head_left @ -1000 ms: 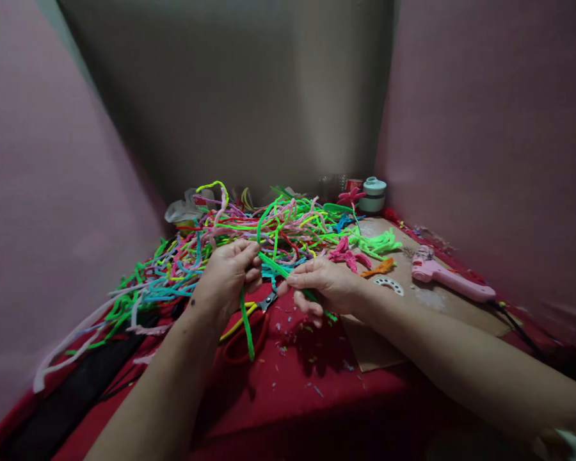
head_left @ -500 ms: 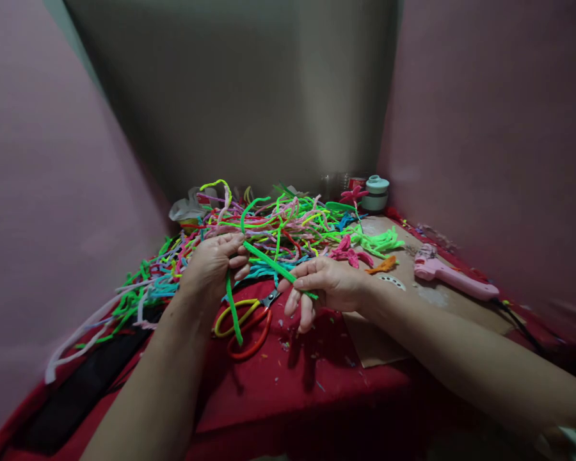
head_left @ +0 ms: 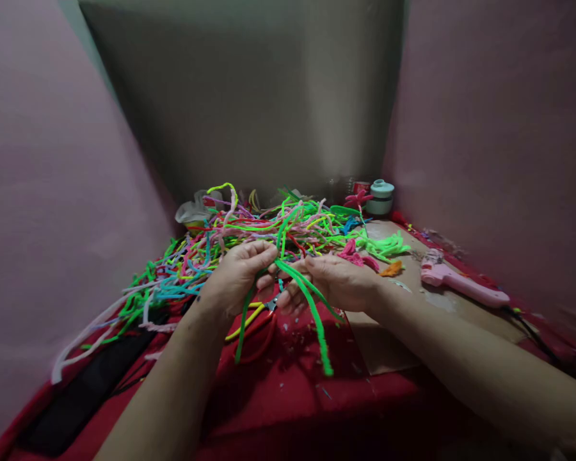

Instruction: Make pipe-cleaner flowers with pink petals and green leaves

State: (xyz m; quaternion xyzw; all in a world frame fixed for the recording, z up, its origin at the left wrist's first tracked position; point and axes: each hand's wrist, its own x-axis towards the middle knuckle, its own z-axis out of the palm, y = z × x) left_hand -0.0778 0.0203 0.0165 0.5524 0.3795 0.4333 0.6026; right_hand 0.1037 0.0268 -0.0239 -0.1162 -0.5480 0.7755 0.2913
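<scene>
My left hand [head_left: 246, 272] is closed in a pinch on green pipe cleaners [head_left: 319, 331] at the point where they cross. One strand stands up above the fingertips, one hangs down beneath the hand, and two slant down to the right. My right hand [head_left: 324, 282] is beside them, its fingers loosely stretched and apart, with the two slanting strands passing in front of it. Scissors [head_left: 244, 321] with yellow and red handles lie on the red cloth [head_left: 288, 390] below the hands, partly covered by my left hand and a strand.
A heap of many-coloured pipe cleaners [head_left: 249, 224] lies behind the hands. To the right, a pink glue gun [head_left: 465, 285] rests on a cardboard sheet [head_left: 388, 349]. A pale blue lidded jar [head_left: 380, 197] is at the back. A dark flat object [head_left: 72, 406] lies at left.
Both hands have shifted slightly right in view. The single strand stretched between them is now several strands spreading from my left fingertips. My right hand's pinch has loosened.
</scene>
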